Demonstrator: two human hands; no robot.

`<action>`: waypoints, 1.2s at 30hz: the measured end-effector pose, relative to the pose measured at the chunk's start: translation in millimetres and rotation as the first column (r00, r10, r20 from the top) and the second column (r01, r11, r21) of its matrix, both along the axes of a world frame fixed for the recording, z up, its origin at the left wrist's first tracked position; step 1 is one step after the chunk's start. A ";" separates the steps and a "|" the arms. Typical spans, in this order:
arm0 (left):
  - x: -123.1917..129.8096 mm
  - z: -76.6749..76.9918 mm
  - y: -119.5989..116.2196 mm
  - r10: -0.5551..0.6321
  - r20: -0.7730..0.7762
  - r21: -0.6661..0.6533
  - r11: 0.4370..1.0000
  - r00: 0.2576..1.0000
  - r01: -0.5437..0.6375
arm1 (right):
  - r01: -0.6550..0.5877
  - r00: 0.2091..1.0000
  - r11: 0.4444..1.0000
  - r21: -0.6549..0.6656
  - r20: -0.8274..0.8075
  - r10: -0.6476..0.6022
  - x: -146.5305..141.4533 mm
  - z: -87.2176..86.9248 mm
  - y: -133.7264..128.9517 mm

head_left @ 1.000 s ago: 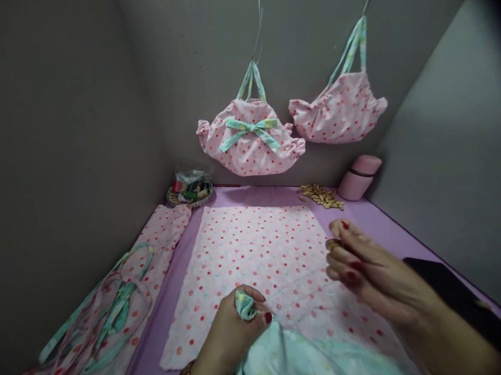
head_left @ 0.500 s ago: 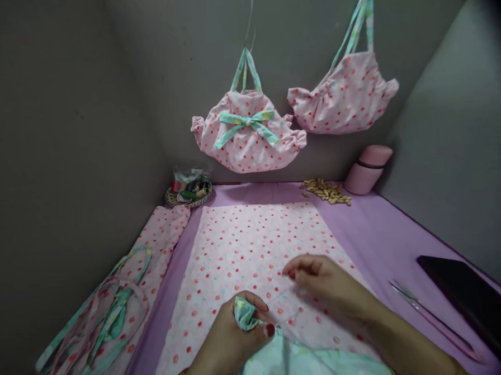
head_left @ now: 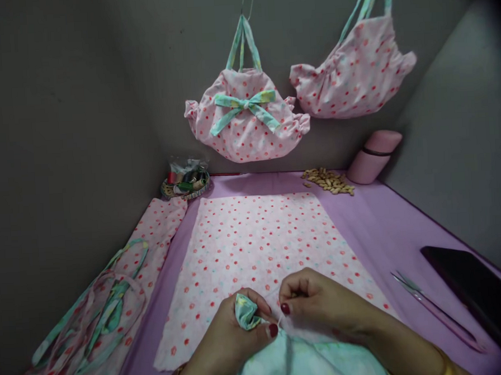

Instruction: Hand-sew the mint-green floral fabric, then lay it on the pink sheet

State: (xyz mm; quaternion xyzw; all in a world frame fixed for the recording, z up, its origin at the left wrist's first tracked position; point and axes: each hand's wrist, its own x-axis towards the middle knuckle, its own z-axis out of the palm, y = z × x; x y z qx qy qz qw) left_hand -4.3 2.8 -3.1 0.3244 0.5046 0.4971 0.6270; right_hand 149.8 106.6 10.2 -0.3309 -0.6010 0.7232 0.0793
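My left hand (head_left: 237, 336) is closed on mint green fabric (head_left: 280, 360) at the bottom centre; a bunched part of it pokes out between thumb and fingers. Just right of it, my right hand (head_left: 319, 304) has thumb and forefinger pinched together close to the fabric's edge. A thin pale thread (head_left: 279, 319) shows between the two hands; whether a needle is in the right fingers is too small to tell. Under and beyond both hands lies a pink dotted cloth (head_left: 253, 237), flat on the purple table cover (head_left: 372, 220).
Dotted cloth with tangled ties (head_left: 114, 306) lies left. At the back are a basket of thread spools (head_left: 187, 185), peanuts (head_left: 328, 180) and a pink bottle (head_left: 372, 157). Two dotted bags (head_left: 248, 137) hang above. Pink-handled scissors (head_left: 437, 312) and a black flat object (head_left: 470, 293) lie right.
My right hand has come down and slightly left, nearer my left hand, and the thread between them spans a shorter gap. The view has tilted down a little.
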 end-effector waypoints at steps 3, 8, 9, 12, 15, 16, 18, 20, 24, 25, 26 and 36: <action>0.5 2.6 -0.3 0.004 0.002 -0.021 1.000 1.000 -0.004 | 0.211 0.977 0.977 0.045 -0.036 -0.209 2.8 -2.2 11.2; 1.6 2.4 -3.3 -0.012 0.060 -0.029 0.999 0.998 0.014 | 0.772 0.636 0.599 0.212 -0.232 -0.736 34.4 -13.4 63.3; 1.9 1.6 -3.9 -0.021 0.071 -0.032 0.999 0.997 0.023 | 0.827 0.561 0.514 0.228 -0.268 -0.783 41.4 -14.1 72.2; 2.6 -0.8 -5.3 -0.053 0.098 -0.017 0.998 0.994 0.055 | 0.855 0.513 0.452 0.255 -0.285 -0.809 49.8 -11.7 79.1; 2.4 -1.0 -5.7 -0.057 0.092 -0.011 0.998 0.994 0.058 | 0.698 0.715 0.675 0.240 -0.186 -0.674 36.7 -7.1 54.4; 2.1 -0.5 -5.6 -0.053 0.089 -0.011 0.998 0.995 0.054 | 0.574 0.819 0.795 0.198 -0.131 -0.558 30.1 -5.9 42.6; 1.4 0.9 -5.5 -0.034 0.079 -0.003 0.999 0.996 0.035 | 0.173 0.984 0.984 0.035 -0.037 -0.172 18.3 -4.0 20.7; 0.7 2.2 -5.3 -0.019 0.061 0.007 1.000 0.998 0.019 | -0.115 0.993 0.991 -0.072 -0.016 0.114 11.5 -2.8 7.6; -0.2 2.9 -4.7 -0.031 0.047 -0.023 0.999 0.998 0.033 | -0.060 0.998 0.998 0.026 -0.007 0.061 9.8 -1.2 11.4; -0.3 2.9 -4.5 -0.036 0.052 -0.029 0.999 0.998 0.038 | -0.032 0.999 0.998 0.053 -0.007 0.032 10.3 -0.8 15.3; -0.4 3.1 -4.2 -0.040 0.060 -0.033 0.999 0.997 0.042 | -0.004 1.000 0.997 0.081 -0.006 0.004 10.7 -0.4 18.9; 0.5 9.2 -2.7 0.002 0.068 -0.037 0.999 0.998 0.001 | 0.145 0.983 0.914 0.378 0.051 -0.177 7.6 -7.3 22.6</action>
